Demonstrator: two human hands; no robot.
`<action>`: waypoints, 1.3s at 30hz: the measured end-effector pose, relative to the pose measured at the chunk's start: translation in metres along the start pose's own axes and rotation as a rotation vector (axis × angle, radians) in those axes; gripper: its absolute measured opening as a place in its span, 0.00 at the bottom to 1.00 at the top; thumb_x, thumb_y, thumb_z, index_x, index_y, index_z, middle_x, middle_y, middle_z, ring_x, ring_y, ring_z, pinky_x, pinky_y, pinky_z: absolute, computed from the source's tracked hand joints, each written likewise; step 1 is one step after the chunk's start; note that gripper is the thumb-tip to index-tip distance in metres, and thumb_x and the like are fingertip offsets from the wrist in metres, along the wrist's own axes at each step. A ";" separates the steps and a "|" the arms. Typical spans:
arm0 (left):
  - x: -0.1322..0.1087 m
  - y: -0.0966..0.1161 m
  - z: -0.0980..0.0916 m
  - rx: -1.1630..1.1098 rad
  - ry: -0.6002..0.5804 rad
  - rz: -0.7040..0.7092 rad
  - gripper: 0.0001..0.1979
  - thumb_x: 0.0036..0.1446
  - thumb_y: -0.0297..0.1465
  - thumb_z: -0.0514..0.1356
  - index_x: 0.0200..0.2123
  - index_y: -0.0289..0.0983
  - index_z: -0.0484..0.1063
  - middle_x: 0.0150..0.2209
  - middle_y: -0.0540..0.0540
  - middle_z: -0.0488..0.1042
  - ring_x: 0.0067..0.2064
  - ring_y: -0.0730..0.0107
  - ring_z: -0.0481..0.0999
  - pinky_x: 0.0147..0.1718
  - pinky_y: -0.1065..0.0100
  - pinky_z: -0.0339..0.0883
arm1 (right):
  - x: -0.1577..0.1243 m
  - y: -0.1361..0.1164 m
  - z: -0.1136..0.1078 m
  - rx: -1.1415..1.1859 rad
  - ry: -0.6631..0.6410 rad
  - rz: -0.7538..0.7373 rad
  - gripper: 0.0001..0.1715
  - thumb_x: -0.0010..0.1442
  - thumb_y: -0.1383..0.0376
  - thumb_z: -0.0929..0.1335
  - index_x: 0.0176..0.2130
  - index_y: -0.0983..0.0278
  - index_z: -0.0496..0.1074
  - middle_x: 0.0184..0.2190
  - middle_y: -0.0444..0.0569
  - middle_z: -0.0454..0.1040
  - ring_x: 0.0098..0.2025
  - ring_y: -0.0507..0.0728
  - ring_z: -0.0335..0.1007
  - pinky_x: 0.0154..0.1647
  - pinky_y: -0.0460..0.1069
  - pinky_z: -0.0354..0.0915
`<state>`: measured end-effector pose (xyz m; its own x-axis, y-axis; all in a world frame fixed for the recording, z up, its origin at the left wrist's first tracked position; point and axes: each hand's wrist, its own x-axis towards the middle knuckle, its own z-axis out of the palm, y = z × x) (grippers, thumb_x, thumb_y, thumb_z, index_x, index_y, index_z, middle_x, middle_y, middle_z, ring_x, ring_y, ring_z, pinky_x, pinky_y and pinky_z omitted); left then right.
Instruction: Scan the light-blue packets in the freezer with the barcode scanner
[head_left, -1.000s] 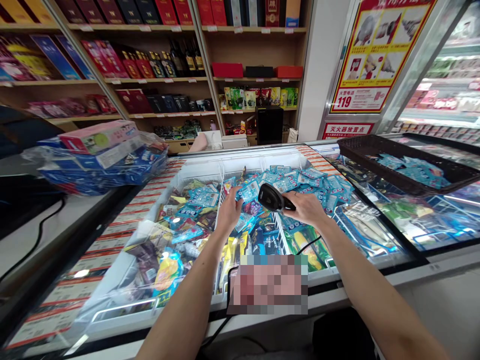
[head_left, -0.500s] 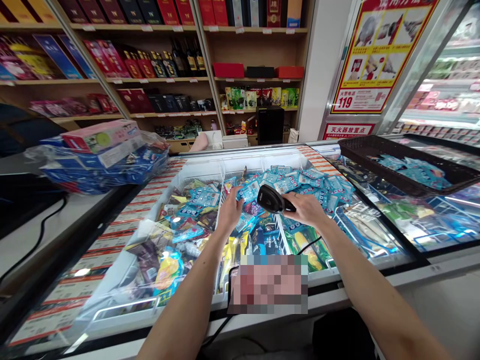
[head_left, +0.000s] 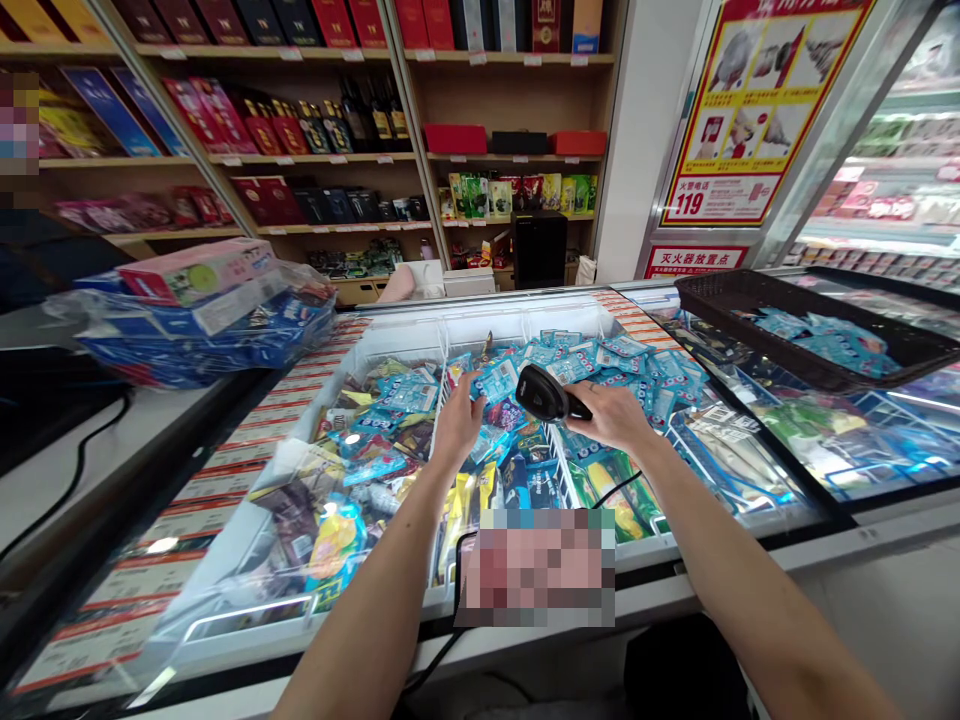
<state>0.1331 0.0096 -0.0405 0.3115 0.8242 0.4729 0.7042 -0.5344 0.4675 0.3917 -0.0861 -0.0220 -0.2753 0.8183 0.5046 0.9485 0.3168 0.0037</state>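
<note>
The fingers [head_left: 468, 388] of the left hand [head_left: 459, 428] are open and spread, and they touch the blue foil packets [head_left: 501, 381] in the chest freezer [head_left: 480, 316]. The right hand [head_left: 615, 416] is closed around the handle of a black barcode scanner [head_left: 541, 392], gripping it tight. The scanner is just above the packets, near the middle of the freezer, and its nose points left, toward the left hand. A thin black cord [head_left: 627, 483] runs down below the right hand. In the head view, very little has changed in the last second: both hands are almost where they were, and the scanner has only shifted a tiny bit. A dark basket [head_left: 720, 290] of more blue packets sits on the glass lid to the right, and a stack of boxes in clear plastic [head_left: 202, 335] sits on the counter to the left.
</note>
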 end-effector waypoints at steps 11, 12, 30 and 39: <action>0.001 -0.006 -0.002 0.097 0.221 -0.223 0.26 0.56 0.30 0.52 0.58 0.34 0.54 0.49 0.35 0.65 0.51 0.54 0.66 0.48 0.55 0.62 | 0.001 0.007 -0.003 -0.090 0.120 0.329 0.28 0.59 0.52 0.62 0.57 0.57 0.61 0.42 0.48 0.75 0.39 0.57 0.71 0.33 0.48 0.59; 0.001 -0.007 -0.001 0.109 0.233 -0.234 0.27 0.55 0.31 0.53 0.58 0.34 0.53 0.49 0.34 0.64 0.51 0.53 0.66 0.49 0.55 0.61 | 0.002 0.008 -0.004 -0.090 0.141 0.347 0.30 0.59 0.51 0.62 0.58 0.57 0.59 0.42 0.48 0.75 0.39 0.58 0.71 0.33 0.48 0.59; -0.009 0.017 0.001 0.321 0.002 0.112 0.17 0.61 0.39 0.46 0.42 0.45 0.73 0.47 0.45 0.72 0.52 0.56 0.65 0.54 0.49 0.47 | 0.005 0.015 -0.012 -0.002 0.231 0.288 0.30 0.61 0.52 0.60 0.58 0.63 0.58 0.44 0.56 0.70 0.43 0.62 0.67 0.43 0.53 0.62; -0.009 0.018 0.004 0.437 0.077 0.031 0.19 0.61 0.41 0.45 0.48 0.41 0.68 0.48 0.40 0.71 0.52 0.54 0.65 0.52 0.51 0.51 | 0.004 0.004 -0.012 0.030 0.215 0.398 0.26 0.56 0.56 0.65 0.53 0.59 0.62 0.42 0.50 0.73 0.38 0.59 0.70 0.32 0.49 0.62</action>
<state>0.1451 -0.0070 -0.0393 0.2999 0.7836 0.5441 0.9038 -0.4159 0.1008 0.3963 -0.0867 -0.0098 0.1519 0.7620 0.6295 0.9680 0.0141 -0.2506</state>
